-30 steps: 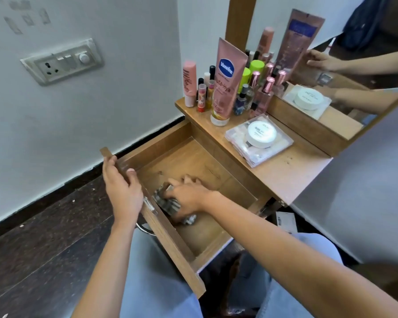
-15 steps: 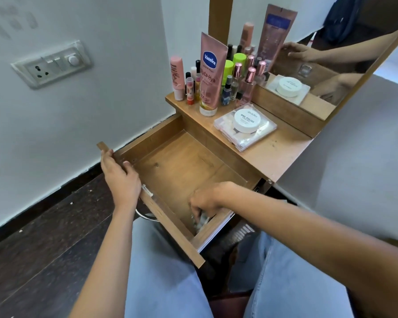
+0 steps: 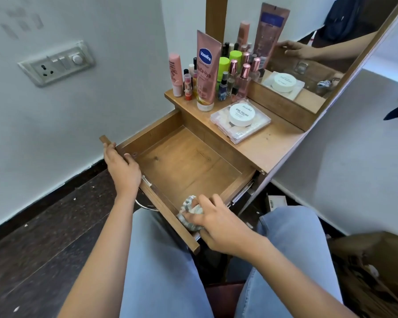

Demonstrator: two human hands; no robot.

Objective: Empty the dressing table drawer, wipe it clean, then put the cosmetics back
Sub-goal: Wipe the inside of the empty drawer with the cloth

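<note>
Drawer (image 3: 182, 161) looked emptied, wipe underway: right hand (image 3: 218, 223) gripped cloth (image 3: 190, 204) at lower-centre corner, left hand (image 3: 122, 168) clasped front edge. Cosmetics (image 3: 206, 70) sat on surface (image 3: 274, 143), upper centre; return pending.

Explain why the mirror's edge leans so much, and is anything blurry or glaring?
Head view: the wide-angle lens tilts the mirror frame and splays the drawer. Head view: light is soft and even, shadows are faint, and there is no glare. Head view: the Vaseline tube print reads sharply; the cloth in the right hand looks slightly soft.
</note>
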